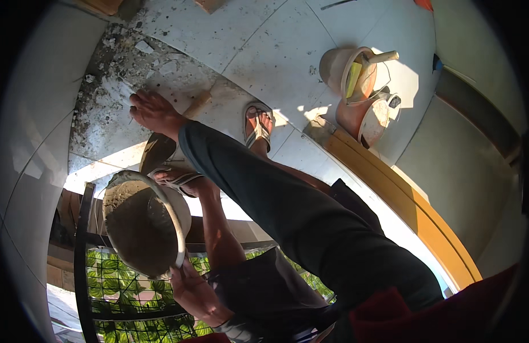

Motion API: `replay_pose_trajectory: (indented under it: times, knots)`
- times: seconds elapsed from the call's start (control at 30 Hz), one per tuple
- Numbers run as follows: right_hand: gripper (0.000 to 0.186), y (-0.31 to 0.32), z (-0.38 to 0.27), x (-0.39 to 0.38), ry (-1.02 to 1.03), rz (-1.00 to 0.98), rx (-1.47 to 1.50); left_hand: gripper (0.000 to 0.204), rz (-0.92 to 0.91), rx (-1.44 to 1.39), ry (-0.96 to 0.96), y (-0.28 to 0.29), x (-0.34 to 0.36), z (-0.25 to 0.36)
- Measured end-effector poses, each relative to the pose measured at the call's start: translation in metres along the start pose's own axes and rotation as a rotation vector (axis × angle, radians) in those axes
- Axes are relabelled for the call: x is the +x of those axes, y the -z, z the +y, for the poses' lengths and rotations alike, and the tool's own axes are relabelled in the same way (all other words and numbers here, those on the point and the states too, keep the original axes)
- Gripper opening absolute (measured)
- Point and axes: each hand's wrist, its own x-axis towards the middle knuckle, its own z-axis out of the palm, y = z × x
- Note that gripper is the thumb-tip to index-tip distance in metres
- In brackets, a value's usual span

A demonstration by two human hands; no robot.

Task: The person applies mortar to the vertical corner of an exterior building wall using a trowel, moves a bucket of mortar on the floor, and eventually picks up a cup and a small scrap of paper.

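Observation:
At the lower left, a round bucket [181, 214] tilts toward me with wet grey mortar [136, 220] inside. My left hand [197, 294] is closed on its near edge, where the pale curved handle comes down. My right arm reaches across to the far left, and my right hand [153, 111] is low over the rubble-strewn floor. Its fingers are curled; what they hold, if anything, is hidden. A wooden tool handle [197, 104] shows beside that wrist. Between my forearm and the bucket lies a flat brown piece [156, 151], partly covered.
Broken tile chips and grit [144, 48] cover the floor tiles at far left. Two clay-coloured buckets [336, 68] stand at upper right, one holding a wooden-handled tool. An orange-brown frame [402, 200] runs along the right. Below left is a dark metal grille [138, 314] with green leaves beyond.

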Motion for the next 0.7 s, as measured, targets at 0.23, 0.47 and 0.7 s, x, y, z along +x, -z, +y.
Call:
replay_pose_trajectory:
  times: [0.23,0.47,0.7]
  knots:
    - [0.021,0.115,0.045,-0.044,-0.6,-0.057,0.757,0.041,-0.089,0.018,0.041,-0.006,0.007,-0.003]
    - [0.014,0.299,0.168,-0.152,-0.986,0.322,0.491,0.042,-0.129,0.113,-0.033,-0.003,0.016,-0.009]
    - [0.042,0.539,0.295,-0.349,-1.667,0.199,-0.694,0.04,-0.158,0.155,-0.024,-0.009,0.013,-0.022]
